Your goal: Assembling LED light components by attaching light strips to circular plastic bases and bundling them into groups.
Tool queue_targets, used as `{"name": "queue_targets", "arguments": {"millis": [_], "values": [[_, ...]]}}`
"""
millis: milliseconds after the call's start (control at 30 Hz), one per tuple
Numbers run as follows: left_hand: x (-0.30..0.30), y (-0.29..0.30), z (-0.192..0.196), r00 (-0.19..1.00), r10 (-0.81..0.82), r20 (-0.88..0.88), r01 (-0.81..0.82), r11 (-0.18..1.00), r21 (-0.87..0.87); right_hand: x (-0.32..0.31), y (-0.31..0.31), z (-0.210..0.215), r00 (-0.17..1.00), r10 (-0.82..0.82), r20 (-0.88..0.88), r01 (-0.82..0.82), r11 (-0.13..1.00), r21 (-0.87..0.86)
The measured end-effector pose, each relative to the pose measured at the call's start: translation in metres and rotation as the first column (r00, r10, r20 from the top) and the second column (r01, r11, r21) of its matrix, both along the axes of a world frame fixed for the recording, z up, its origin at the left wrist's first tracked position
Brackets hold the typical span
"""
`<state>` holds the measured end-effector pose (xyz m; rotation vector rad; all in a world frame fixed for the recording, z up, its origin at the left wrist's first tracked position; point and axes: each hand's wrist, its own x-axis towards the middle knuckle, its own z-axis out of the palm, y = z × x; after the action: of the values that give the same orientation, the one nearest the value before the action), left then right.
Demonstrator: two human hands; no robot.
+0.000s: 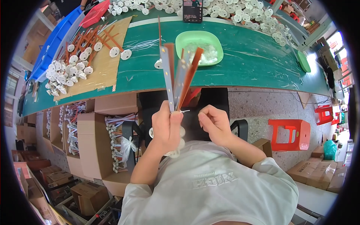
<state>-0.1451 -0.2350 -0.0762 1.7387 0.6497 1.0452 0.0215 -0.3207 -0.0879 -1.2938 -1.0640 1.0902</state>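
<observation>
My left hand (166,126) is closed around a bundle of LED strips (169,84), held upright in front of me at the table's near edge. The strips are long and narrow, some showing grey-white faces with small yellowish dots, others reddish-brown sides. Round white end pieces (176,152) hang out below that hand. A thin white tie end (185,111) sticks out beside the left thumb. To the right, apart from the bundle, my right hand (215,125) has its fingers curled in a pinch; what they hold, if anything, is hidden.
On the green table (255,67) stand a light green bowl (180,39) of clear-white bits and a phone (192,11). White-disc pieces are heaped at the back; more strips lie on cardboard (103,73) at left. Boxes (90,140) of bundles stand lower left, a red stool (275,135) right.
</observation>
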Motion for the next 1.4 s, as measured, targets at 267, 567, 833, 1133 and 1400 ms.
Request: {"name": "queue_targets", "arguments": {"millis": [267, 567, 833, 1133, 1400], "values": [[0.009, -0.004, 0.008, 0.922, -0.206, 0.328, 0.339, 0.837, -0.429, -0.005, 0.02, 0.033, 0.908, -0.101, 0.407, -0.074, 0.917, 0.393], [0.013, -0.012, -0.002, 0.895, -0.244, 0.374, 0.399, 0.814, -0.423, -0.001, 0.01, 0.036, 0.974, -0.071, 0.216, -0.017, 0.925, 0.379], [0.015, -0.009, -0.01, 0.963, -0.258, 0.081, 0.268, 0.95, -0.16, -0.003, 0.003, 0.037, 0.881, -0.193, 0.432, -0.033, 0.886, 0.463], [0.014, -0.017, -0.004, 0.869, -0.291, 0.4, 0.459, 0.777, -0.431, 0.0, 0.016, 0.022, 0.854, -0.312, 0.416, -0.072, 0.722, 0.688], [0.005, 0.011, 0.009, 0.702, -0.521, 0.485, 0.655, 0.205, -0.727, 0.041, 0.043, 0.063, 0.504, -0.354, 0.788, -0.749, 0.275, 0.602]]}}
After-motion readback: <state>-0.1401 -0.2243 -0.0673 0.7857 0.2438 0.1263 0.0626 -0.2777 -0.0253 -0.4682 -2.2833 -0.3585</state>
